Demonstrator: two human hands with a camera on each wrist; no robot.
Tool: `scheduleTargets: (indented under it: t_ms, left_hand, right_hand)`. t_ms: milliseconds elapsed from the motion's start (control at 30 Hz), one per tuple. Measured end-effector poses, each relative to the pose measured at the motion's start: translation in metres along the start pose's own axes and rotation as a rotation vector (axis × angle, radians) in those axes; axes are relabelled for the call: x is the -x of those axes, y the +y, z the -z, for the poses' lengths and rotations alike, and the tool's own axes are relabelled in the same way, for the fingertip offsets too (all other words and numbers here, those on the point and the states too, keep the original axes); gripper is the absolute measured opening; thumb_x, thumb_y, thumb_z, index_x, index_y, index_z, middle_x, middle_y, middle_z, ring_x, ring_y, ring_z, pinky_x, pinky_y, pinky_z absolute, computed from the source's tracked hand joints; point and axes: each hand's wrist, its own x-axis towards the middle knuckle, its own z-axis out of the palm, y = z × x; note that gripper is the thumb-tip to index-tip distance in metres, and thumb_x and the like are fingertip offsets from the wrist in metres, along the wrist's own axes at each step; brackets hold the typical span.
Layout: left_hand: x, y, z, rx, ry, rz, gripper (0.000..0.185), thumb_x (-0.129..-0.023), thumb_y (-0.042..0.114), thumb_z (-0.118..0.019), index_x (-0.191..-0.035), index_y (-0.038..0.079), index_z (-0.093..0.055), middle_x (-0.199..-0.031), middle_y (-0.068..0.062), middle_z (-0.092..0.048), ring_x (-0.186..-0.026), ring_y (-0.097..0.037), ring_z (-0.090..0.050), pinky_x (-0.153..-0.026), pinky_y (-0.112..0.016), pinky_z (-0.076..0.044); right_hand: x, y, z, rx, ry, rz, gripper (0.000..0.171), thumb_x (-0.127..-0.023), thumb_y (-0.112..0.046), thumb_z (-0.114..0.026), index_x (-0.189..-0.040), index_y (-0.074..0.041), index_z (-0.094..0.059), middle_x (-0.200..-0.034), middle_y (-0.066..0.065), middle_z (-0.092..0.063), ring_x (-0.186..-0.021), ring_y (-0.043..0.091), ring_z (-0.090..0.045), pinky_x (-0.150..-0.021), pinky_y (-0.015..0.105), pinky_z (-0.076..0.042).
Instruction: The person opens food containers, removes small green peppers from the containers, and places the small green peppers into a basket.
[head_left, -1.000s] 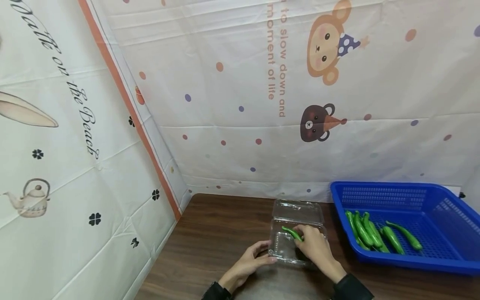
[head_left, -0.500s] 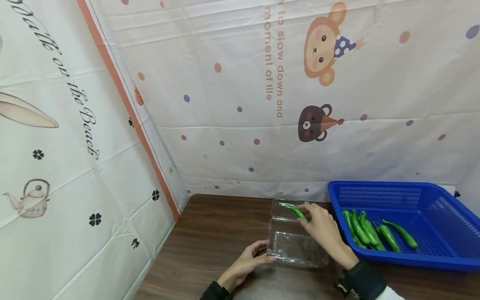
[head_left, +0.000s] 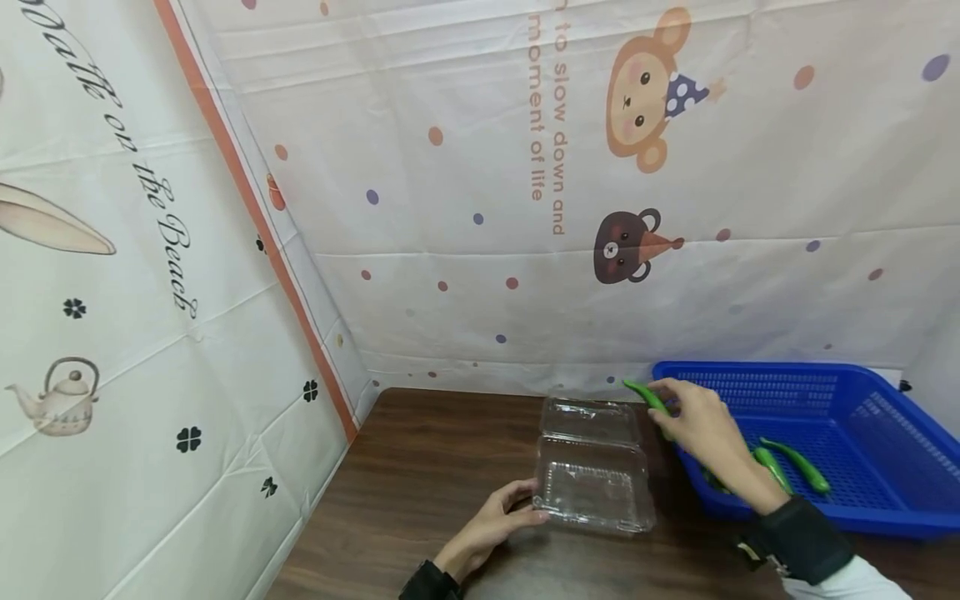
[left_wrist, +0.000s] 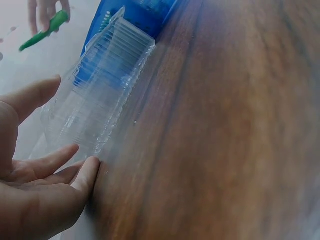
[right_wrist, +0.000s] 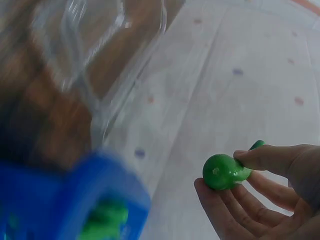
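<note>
Cartoon-printed white sheeting (head_left: 480, 250), with a monkey, a bear and coloured dots, is hanging behind and to the left of a dark brown wood-grain table (head_left: 435, 467); the right hand (head_left: 693, 421) is hovering above the table's far edge, just at the near-left corner of a blue perforated plastic basket (head_left: 885, 417), and is pinching a slim, glossy green chilli pepper (head_left: 647, 395) between thumb and fingertips at its thick stem end, the tapered tip pointing left and free in the air; the pepper is looking light, smooth and rather waxy, so it is probably slippery under a loose pinch and is best taken at this thicker end or round the middle, where there is more to bear on; whether it is real or moulded plastic I cannot tell, though its rounded, even stem end in the right wrist view (right_wrist: 222, 171) is suggesting something firm rather than soft; more green peppers (head_left: 795, 468) are lying in the basket; the left hand (head_left: 491, 527) is resting with relaxed, nearly straight fingers against the near-left corner of a clear, thin-walled hinged plastic clamshell box (head_left: 596, 467), which is lying open and empty near the table's middle; that box is likely flimsy, light and apt to slide or buckle.
</note>
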Motion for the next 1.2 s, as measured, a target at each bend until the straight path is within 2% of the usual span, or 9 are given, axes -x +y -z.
scheduleTargets:
  t_ms: [300,500,633,800,1067,1200]
  left_hand:
    - [0.0,0.0,0.0,-0.008,0.023,-0.044,0.063,-0.095,0.021,-0.074,-0.149,0.001,-0.047,-0.158,-0.02,-0.041,-0.149,-0.041,-0.036,-0.124,-0.046,-0.039]
    - [0.001,0.0,0.0,-0.015,0.03,-0.036,0.064,-0.095,0.021,-0.075,-0.149,0.001,-0.047,-0.158,-0.02,-0.041,-0.149,-0.041,-0.035,-0.124,-0.047,-0.039]
    - [0.0,0.0,0.001,-0.017,0.027,-0.035,0.065,-0.094,0.023,-0.075,-0.149,0.001,-0.047,-0.158,-0.02,-0.041,-0.149,-0.041,-0.035,-0.124,-0.047,-0.038]
    - [-0.001,0.0,0.002,-0.017,0.021,-0.035,0.066,-0.094,0.025,-0.075,-0.149,0.002,-0.047,-0.159,-0.02,-0.041,-0.15,-0.042,-0.034,-0.125,-0.048,-0.038]
    - [-0.002,-0.002,-0.001,-0.029,0.017,-0.028,0.067,-0.094,0.025,-0.075,-0.149,0.001,-0.046,-0.159,-0.021,-0.04,-0.149,-0.042,-0.034,-0.124,-0.048,-0.038]
    - [-0.002,-0.001,-0.004,-0.024,0.016,-0.026,0.065,-0.095,0.023,-0.074,-0.149,0.0,-0.046,-0.159,-0.021,-0.04,-0.149,-0.043,-0.034,-0.124,-0.049,-0.038]
  right_hand:
    - [0.008,0.05,0.041,0.054,-0.019,-0.072,0.037,-0.09,-0.005,-0.075,-0.121,0.012,-0.064,-0.099,0.032,-0.071,-0.075,0.034,-0.071,-0.05,0.034,-0.056]
    - [0.02,0.087,0.058,0.102,-0.048,-0.127,0.039,-0.09,-0.006,-0.073,-0.12,0.015,-0.061,-0.095,0.033,-0.069,-0.071,0.034,-0.069,-0.047,0.034,-0.054]
    - [0.026,0.105,0.059,0.118,-0.06,-0.161,0.041,-0.09,-0.006,-0.072,-0.12,0.018,-0.059,-0.093,0.035,-0.068,-0.064,0.03,-0.067,-0.044,0.033,-0.05]
    - [0.031,0.119,0.055,0.117,-0.125,-0.218,0.044,-0.091,-0.007,-0.071,-0.122,0.02,-0.056,-0.093,0.038,-0.067,-0.056,0.02,-0.064,-0.044,0.033,-0.048]
    - [0.036,0.124,0.051,0.095,-0.157,-0.241,0.045,-0.092,-0.007,-0.069,-0.123,0.021,-0.054,-0.092,0.037,-0.068,-0.058,0.022,-0.066,-0.044,0.033,-0.049]
    - [0.038,0.127,0.048,0.087,-0.206,-0.259,0.047,-0.091,-0.008,-0.072,-0.123,0.021,-0.055,-0.089,0.034,-0.069,-0.061,0.023,-0.067,-0.047,0.035,-0.052]
